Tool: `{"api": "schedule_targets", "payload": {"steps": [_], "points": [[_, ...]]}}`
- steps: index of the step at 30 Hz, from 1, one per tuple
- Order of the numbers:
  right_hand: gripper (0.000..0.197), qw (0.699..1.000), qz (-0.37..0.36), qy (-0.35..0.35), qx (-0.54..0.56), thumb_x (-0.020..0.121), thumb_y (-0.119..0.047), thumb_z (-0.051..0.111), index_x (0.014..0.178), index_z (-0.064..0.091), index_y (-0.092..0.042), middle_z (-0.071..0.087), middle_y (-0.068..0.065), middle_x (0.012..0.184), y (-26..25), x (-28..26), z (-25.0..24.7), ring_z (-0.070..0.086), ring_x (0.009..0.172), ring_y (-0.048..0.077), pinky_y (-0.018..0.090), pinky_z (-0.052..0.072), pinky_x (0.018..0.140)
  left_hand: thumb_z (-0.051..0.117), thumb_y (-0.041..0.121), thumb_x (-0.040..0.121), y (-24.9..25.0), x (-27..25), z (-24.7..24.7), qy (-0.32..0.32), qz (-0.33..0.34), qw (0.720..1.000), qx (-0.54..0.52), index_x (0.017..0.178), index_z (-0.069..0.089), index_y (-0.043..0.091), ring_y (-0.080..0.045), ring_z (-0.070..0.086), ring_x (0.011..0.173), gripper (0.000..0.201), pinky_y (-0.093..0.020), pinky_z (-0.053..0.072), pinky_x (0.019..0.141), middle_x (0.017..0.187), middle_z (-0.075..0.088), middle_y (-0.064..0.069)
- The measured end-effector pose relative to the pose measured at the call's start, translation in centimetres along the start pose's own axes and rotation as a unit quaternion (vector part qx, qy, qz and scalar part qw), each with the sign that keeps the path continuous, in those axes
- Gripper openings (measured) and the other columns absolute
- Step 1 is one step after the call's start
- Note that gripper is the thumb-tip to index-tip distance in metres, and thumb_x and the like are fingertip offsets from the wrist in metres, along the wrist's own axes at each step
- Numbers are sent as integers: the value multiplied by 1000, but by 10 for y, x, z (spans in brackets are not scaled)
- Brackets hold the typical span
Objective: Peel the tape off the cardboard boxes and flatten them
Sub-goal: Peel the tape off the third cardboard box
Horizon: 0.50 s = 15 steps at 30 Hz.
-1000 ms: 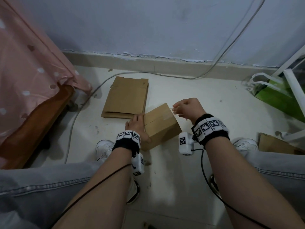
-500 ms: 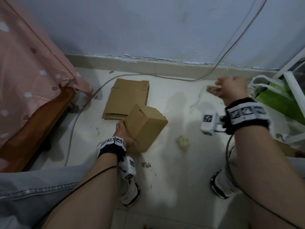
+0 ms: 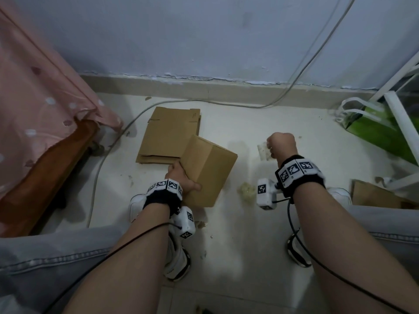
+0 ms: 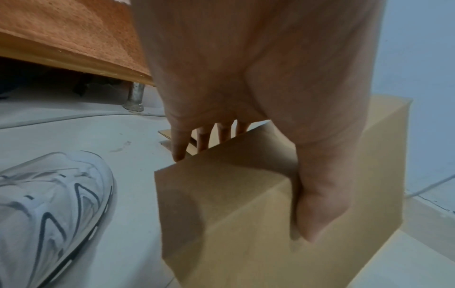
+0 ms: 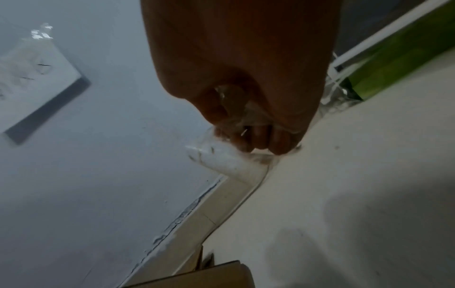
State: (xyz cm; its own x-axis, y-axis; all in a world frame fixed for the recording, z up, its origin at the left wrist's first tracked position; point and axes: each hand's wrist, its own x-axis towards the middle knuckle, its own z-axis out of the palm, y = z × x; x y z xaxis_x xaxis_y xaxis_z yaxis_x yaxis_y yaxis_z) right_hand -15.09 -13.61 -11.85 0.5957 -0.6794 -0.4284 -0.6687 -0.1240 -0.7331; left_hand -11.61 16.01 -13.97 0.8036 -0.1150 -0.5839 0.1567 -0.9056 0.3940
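A small brown cardboard box point(image 3: 207, 169) stands tilted on the pale floor between my feet. My left hand point(image 3: 181, 177) grips its near-left edge, thumb on the near face and fingers behind it; in the left wrist view the thumb point(image 4: 320, 210) presses on the box point(image 4: 234, 224). My right hand point(image 3: 281, 145) is off to the right of the box, closed in a fist round a strip of clear tape point(image 3: 263, 151). In the right wrist view the crumpled tape point(image 5: 221, 157) sticks out from under the curled fingers point(image 5: 265, 140).
Flattened cardboard point(image 3: 169, 135) lies on the floor behind the box. A wad of used tape point(image 3: 247, 191) lies near my right wrist. More cardboard point(image 3: 374, 196) is at the right edge, a green bag point(image 3: 381, 130) beyond it, a cable point(image 3: 113, 150) and a bed point(image 3: 45, 155) at left.
The tape came off the box: my right hand pulled it up and to the right, then came back down with it bunched in the fist. My left hand turned the box on end.
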Motion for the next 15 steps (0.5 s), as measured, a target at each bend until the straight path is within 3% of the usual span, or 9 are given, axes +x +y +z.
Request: {"api": "schedule_targets", "payload": {"steps": [2, 4, 7, 9, 11, 13, 15], "points": [[25, 997, -10, -9, -79, 82, 4, 49, 59, 56, -2, 58, 9, 56, 9, 3, 4, 53, 47, 22, 28, 44, 57, 90, 37, 58, 4, -1, 3, -9, -9, 1000, 13, 148, 16, 12, -36, 39, 131, 119, -48, 42, 105, 144, 29, -13], [24, 994, 2, -22, -104, 86, 5, 48, 65, 59, -1, 58, 9, 55, 13, -3, 7, 56, 50, 24, 27, 43, 56, 90, 38, 57, 8, -2, 5, -17, -14, 999, 32, 146, 17, 12, -36, 39, 130, 118, -49, 43, 104, 142, 29, -14], [15, 993, 8, -31, -114, 88, -2, 48, 85, 62, -5, 56, 15, 79, 26, -9, 11, 60, 85, 34, 22, 33, 53, 90, 40, 56, 13, -2, 10, -14, -18, 998, 53, 144, 19, 11, -37, 41, 128, 117, -50, 45, 101, 140, 31, -14], [29, 995, 32, -24, -90, 91, -13, 45, 109, 66, -1, 61, 21, 107, 37, -16, 16, 58, 112, 35, 24, 34, 57, 89, 41, 56, 15, 0, 12, -15, -20, 998, 62, 143, 19, 10, -38, 42, 127, 116, -50, 46, 100, 139, 31, -14], [39, 995, 48, -3, -85, 93, -15, 45, 122, 61, 4, 61, 21, 123, 51, -21, 21, 56, 119, 36, 26, 41, 70, 89, 39, 58, 15, 1, 14, -16, -19, 998, 65, 144, 19, 11, -38, 41, 127, 115, -50, 46, 100, 140, 30, -14], [32, 997, 70, -20, -20, 93, -8, 50, 121, 60, 3, 64, 18, 118, 62, -22, 27, 61, 111, 33, 30, 48, 90, 89, 39, 58, 15, 2, 15, -17, -19, 997, 67, 144, 18, 11, -37, 40, 128, 115, -50, 45, 101, 140, 30, -14], [32, 993, 104, -33, 52, 90, -15, 59, 119, 48, -9, 56, 14, 110, 71, -27, 35, 56, 100, 30, 44, 46, 100, 89, 40, 57, 16, 3, 15, -16, -20, 997, 69, 144, 18, 12, -37, 40, 128, 115, -50, 44, 102, 140, 30, -14]]}}
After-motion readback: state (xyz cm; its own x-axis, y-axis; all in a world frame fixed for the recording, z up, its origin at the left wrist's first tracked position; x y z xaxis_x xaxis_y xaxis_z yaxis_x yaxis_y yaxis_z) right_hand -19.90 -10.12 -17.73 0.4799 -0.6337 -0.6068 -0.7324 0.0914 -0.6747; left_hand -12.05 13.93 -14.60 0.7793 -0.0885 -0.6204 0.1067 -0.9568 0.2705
